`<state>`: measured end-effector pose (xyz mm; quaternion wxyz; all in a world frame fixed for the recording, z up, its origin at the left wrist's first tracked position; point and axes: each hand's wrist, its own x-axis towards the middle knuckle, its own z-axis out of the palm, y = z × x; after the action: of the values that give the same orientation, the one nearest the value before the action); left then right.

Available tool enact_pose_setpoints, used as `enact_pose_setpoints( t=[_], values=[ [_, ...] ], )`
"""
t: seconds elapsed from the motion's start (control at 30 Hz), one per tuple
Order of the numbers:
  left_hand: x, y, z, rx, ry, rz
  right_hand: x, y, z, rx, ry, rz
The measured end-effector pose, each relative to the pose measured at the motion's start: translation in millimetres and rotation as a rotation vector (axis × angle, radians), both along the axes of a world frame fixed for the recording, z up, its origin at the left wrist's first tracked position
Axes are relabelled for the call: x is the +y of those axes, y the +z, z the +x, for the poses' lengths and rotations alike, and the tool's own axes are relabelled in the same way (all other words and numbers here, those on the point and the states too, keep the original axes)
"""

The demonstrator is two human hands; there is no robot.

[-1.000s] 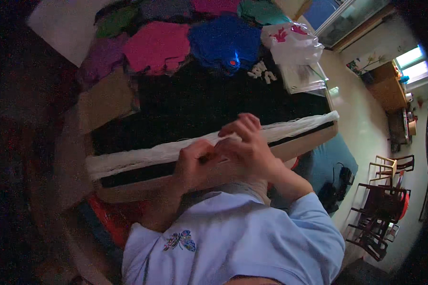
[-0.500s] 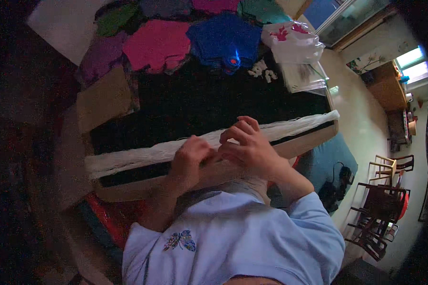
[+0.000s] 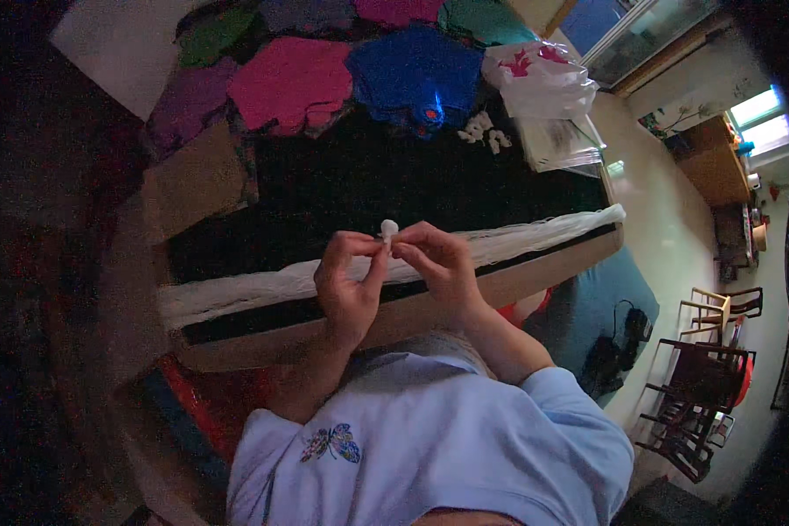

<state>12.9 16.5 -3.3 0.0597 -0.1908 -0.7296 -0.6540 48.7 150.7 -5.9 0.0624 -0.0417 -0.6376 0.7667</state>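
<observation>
Both my hands are raised over the front edge of a dark-covered table (image 3: pixel 430 188). My left hand (image 3: pixel 349 285) and my right hand (image 3: pixel 436 261) pinch a small white fibre wad (image 3: pixel 388 231) between their fingertips. Just beneath them a long bundle of white strands (image 3: pixel 245 289) lies along the table's front edge, from far left to the right corner. Several small white finished pieces (image 3: pixel 482 131) lie farther back on the dark cloth.
Coloured cloth heaps, pink (image 3: pixel 294 83), blue (image 3: pixel 416 74), green and purple, sit at the back of the table. A white plastic bag (image 3: pixel 543 79) lies at the back right, a brown cardboard piece (image 3: pixel 193 180) at the left. Wooden chairs (image 3: pixel 701 386) stand at the right on the floor.
My hands have lifted off the white strand bundle and come together higher up; a small white wad now shows between the fingertips.
</observation>
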Motion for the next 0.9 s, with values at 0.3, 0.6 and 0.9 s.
enact_pose_setpoints(
  t=[0.3, 0.6, 0.9],
  values=[
    [6, -10, 1, 0.415, -0.003, -0.366, 73, -13, -38, 0.245, -0.365, 0.814],
    [-4, -30, -6, 0.35, -0.008, -0.413, 168, -73, -106, -0.089, -0.531, 1.479],
    [8, -36, 0, 0.554, -0.257, -0.581, 170, -42, -94, -0.072, -0.396, 1.414]
  ],
)
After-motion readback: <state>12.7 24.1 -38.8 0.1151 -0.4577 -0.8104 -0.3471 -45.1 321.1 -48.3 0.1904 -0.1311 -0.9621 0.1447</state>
